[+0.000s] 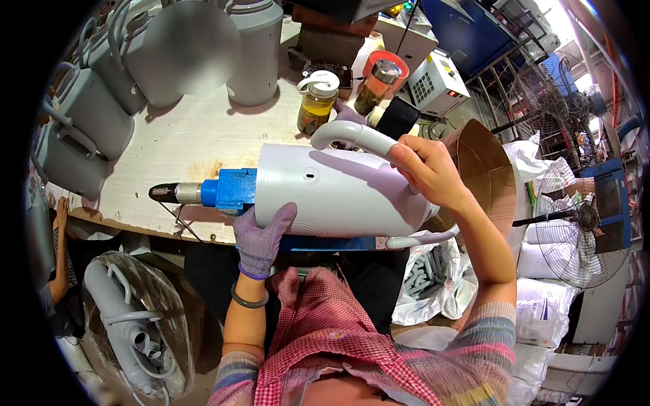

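Note:
A large light grey plastic can (345, 193) lies on its side in front of me, with a small dark slot in its wall. Its left end fits against a blue machine fixture (235, 188) that has a metal and black tip. My left hand (261, 240), in a purple glove, grips the can's lower left rim, thumb on the wall. Bare, my right hand (428, 168) is closed round a curved grey handle (362, 137), whose free end hooks over the can's upper side. Another grey curved piece (423, 239) sticks out at the can's lower right.
Several grey cans (88, 111) stand on the pale table (183, 135) at the left. Behind the work are a yellow jar (317, 111) and a lidded tumbler (376, 88). A bag of grey handles (428, 274), a cardboard box (484, 169) and a fan (582, 216) are rightward. Another person's arm (61, 243) shows far left.

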Available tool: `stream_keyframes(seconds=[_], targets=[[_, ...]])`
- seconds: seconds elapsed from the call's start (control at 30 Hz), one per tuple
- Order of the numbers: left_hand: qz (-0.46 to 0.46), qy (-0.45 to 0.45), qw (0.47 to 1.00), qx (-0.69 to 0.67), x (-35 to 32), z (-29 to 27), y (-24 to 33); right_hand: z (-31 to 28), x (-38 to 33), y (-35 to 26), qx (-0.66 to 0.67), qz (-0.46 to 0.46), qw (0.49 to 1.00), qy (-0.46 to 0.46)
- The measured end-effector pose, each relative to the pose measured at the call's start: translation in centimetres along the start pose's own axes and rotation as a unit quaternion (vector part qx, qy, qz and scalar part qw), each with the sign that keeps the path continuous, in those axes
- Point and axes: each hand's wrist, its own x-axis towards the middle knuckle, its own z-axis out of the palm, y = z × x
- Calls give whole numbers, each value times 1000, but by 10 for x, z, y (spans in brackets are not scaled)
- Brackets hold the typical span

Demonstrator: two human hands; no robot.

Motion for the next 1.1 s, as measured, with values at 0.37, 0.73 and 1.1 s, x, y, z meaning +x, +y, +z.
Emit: stream_keyframes(seconds=[0.37,0.73,1.1], targets=[[1,-1,1000,11,-1,0,-1,3,0,6,-34,-35,999,-1],[-12,3,1000,-25,-24,4,-10,5,18,-31,-133,-203,964,-109],[154,-113,930,314,-7,-30,-41,-22,6,-55,-289,-111,950,-36]])
